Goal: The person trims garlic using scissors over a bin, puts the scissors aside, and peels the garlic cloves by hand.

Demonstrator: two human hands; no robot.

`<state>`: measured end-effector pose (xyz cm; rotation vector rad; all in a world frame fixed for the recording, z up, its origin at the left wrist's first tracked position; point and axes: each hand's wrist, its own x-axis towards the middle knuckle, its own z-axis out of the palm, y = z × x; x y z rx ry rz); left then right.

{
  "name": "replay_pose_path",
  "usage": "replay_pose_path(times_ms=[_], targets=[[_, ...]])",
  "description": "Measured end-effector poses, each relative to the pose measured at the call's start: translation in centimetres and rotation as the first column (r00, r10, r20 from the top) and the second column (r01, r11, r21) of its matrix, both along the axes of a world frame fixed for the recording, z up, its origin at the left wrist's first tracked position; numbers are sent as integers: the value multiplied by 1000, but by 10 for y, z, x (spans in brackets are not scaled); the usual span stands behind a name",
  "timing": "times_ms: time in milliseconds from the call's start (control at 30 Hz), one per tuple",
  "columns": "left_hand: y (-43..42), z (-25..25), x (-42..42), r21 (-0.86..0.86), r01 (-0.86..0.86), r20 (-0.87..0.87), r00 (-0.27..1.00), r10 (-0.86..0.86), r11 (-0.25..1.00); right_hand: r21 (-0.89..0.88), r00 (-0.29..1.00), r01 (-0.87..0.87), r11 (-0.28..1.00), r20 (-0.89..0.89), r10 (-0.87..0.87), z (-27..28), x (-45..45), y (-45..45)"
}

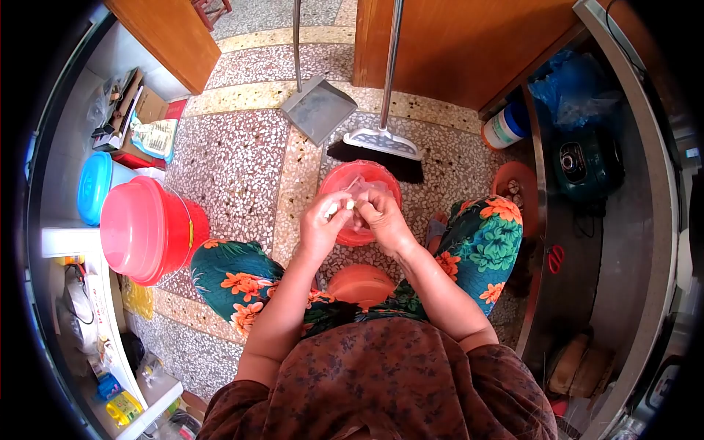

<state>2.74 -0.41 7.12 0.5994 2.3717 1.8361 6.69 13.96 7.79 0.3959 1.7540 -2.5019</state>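
My left hand (320, 224) and my right hand (386, 221) meet above a pink bin (394, 185) with a thin plastic bag inside it. Between their fingertips is a small pale garlic clove (350, 204), pinched from both sides. A second pale piece (332, 210) rests in the curled fingers of my left hand. The fingers of both hands are bent and closed. Closer to my body, between my knees, sits an orange basin (361, 283), partly hidden by my forearms and clothing.
Beyond the bin stand a broom (383, 143) and a grey dustpan (319, 110). A lidded red bucket (147, 229) is at my left. On the right are an orange bowl (506, 178) with whitish bulbs, a white tub (504, 128) and an open cabinet with red scissors (555, 259).
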Motion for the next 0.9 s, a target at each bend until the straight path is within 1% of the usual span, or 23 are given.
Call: replay_pose_path(times_ms=[33,67,133,167,233,267,333,367,433,567,633,767,833,900], targets=[[0,-3,-1,74,0,71,997,-5,997,-66,1000,-15,998,8,16,2,0,0],[0,-4,-1,74,1,71,997,-6,997,-66,1000,-14,998,7,15,4,-1,0],[0,-4,-1,238,17,205,977,-67,971,-176,996,-44,983,66,56,6,-1,2],[0,-3,-1,238,18,204,977,-68,971,-177,996,-43,983,65,55,8,-1,3],[1,4,-1,224,23,123,991,-51,974,-241,991,-65,968,100,91,12,0,4],[1,3,-1,224,23,122,991,-51,974,-241,991,-65,968,100,91,12,1,4],[0,3,-1,236,28,194,978,-76,971,-328,987,-95,940,92,132,12,1,5],[-1,4,0,237,28,193,978,-75,971,-327,987,-96,940,91,132,10,1,5],[0,16,2,356,9,397,904,-160,935,-417,986,-121,901,51,156,9,0,4],[-2,11,1,410,27,446,866,-227,912,-466,986,-136,874,20,164,13,0,2],[-1,6,1,574,-26,462,835,-297,819,-565,990,-127,815,-26,137,11,-1,0],[0,5,1,577,-93,508,819,-267,811,-593,992,-119,796,-42,118,7,-3,-1],[-3,-1,-1,644,-139,510,811,-286,753,-594,992,-124,795,-54,115,3,-5,-1],[-3,-1,-2,643,-157,529,799,-287,750,-595,994,-103,797,-33,104,3,-5,0]])
